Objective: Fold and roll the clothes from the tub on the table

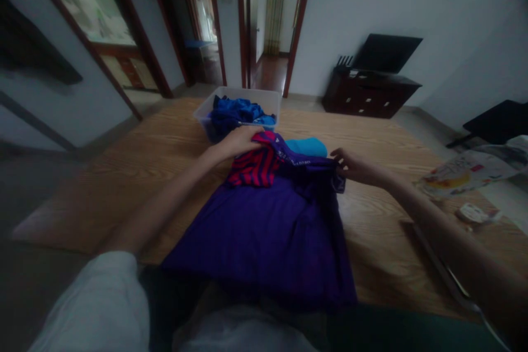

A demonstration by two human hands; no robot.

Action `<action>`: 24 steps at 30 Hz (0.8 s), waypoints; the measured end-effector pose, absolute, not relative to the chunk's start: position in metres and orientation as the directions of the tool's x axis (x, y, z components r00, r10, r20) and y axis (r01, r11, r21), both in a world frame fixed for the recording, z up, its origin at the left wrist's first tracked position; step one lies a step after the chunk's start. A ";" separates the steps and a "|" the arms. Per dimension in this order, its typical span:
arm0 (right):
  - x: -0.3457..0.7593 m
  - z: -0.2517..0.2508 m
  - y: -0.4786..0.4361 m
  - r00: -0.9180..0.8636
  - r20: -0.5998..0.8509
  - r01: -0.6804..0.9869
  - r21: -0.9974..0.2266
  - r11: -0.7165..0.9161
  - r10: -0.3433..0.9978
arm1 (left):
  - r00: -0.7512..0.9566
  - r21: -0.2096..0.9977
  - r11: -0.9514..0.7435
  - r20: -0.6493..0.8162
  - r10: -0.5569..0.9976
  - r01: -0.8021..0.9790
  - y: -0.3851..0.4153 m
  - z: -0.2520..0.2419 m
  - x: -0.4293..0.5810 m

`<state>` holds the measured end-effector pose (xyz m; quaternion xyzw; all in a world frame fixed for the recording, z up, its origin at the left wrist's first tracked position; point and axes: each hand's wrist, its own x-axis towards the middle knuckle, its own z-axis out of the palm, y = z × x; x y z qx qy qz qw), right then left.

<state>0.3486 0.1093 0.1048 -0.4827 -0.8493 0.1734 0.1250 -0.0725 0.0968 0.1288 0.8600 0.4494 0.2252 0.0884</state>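
Observation:
A purple shirt with a red-and-blue striped part lies spread on the wooden table, hanging over its near edge. My left hand is closed on the shirt's far left edge by the stripes. My right hand pinches the shirt's far right corner. Both arms reach forward over the cloth.
A clear plastic bin with blue clothes stands just beyond the shirt, a light-blue item beside it. A printed bag and a small packet lie at the right. A dark cabinet stands by the wall.

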 end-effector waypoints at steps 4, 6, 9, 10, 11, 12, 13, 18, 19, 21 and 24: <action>0.307 0.116 0.107 -0.690 0.214 0.630 -0.292 0.719 0.691 | 0.499 0.230 -0.574 0.314 0.808 0.786 0.095 0.122 -0.065; 0.272 0.122 0.107 -0.764 0.280 0.513 -0.283 0.810 0.582 | 0.507 0.195 -0.577 0.315 0.803 0.793 0.091 0.122 -0.058; 0.217 0.129 0.115 -0.807 0.297 0.427 -0.304 0.852 0.511 | 0.461 0.214 -0.542 0.333 0.823 0.813 0.084 0.125 -0.046; 0.200 0.131 0.120 -0.817 0.266 0.424 -0.324 0.846 0.511 | 0.426 0.239 -0.517 0.343 0.837 0.822 0.081 0.128 -0.043; 0.185 0.132 0.125 -0.822 0.232 0.432 -0.342 0.835 0.520 | 0.386 0.267 -0.488 0.355 0.852 0.831 0.080 0.130 -0.040; 0.173 0.134 0.132 -0.827 0.200 0.438 -0.357 0.825 0.526 | 0.343 0.294 -0.457 0.365 0.865 0.839 0.079 0.132 -0.039; 0.162 0.135 0.138 -0.832 0.178 0.440 -0.368 0.820 0.526 | 0.304 0.318 -0.429 0.373 0.876 0.846 0.078 0.133 -0.039; 0.139 0.145 0.160 -0.891 0.098 0.371 -0.403 0.836 0.443 | 0.148 0.480 -0.327 0.374 0.916 0.814 0.061 0.113 -0.066; 0.139 0.148 0.162 -0.896 0.087 0.366 -0.410 0.835 0.436 | 0.105 0.561 -0.292 0.341 0.934 0.775 0.049 0.102 -0.076; 0.143 0.153 0.166 -0.896 0.090 0.361 -0.425 0.830 0.436 | 0.043 0.722 -0.163 0.182 0.982 0.672 0.016 0.076 -0.098; 0.153 0.162 0.170 -0.885 0.118 0.357 -0.449 0.819 0.450 | 0.105 0.730 -0.063 -0.012 0.994 0.681 -0.052 0.039 -0.129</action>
